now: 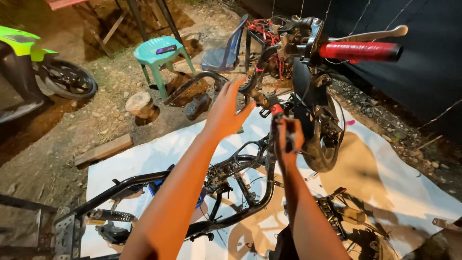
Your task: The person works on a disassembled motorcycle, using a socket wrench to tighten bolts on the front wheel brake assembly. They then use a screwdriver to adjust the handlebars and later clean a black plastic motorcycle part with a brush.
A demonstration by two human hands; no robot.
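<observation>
- Right hand point(288, 137) is clenched around a tool with a red-tipped handle point(276, 110), looks like a screwdriver, though the shaft is hidden behind the fingers, so I can't say what the tip sits on.
- That tool is held roughly upright, just below the steering head of the stripped motorcycle frame point(250, 192), right beside the front wheel point(323, 139).
- Left hand point(225, 111) is open, fingers spread, holding nothing. It hovers near the bare left end of the handlebar point(260, 72), and I can't tell if the fingertips actually touch it.
- Above both hands is the red grip point(360, 51) on the other bar end, with a silver brake lever point(373, 34) just over it and a bundle of red wires point(263, 30) behind the headstock.
- The black frame runs down toward the camera between the two forearms, with a shock absorber point(109, 215) lying by its rear end at lower left.
- All of it sits on a white tarp point(399, 183) spread over dirt and gravel.
- Farther out: a teal plastic stool point(160, 57) with a dark phone-like thing on top, a blue plastic chair point(226, 48), a wooden plank point(103, 150), and a green-bodied scooter point(33, 62) at far left.
</observation>
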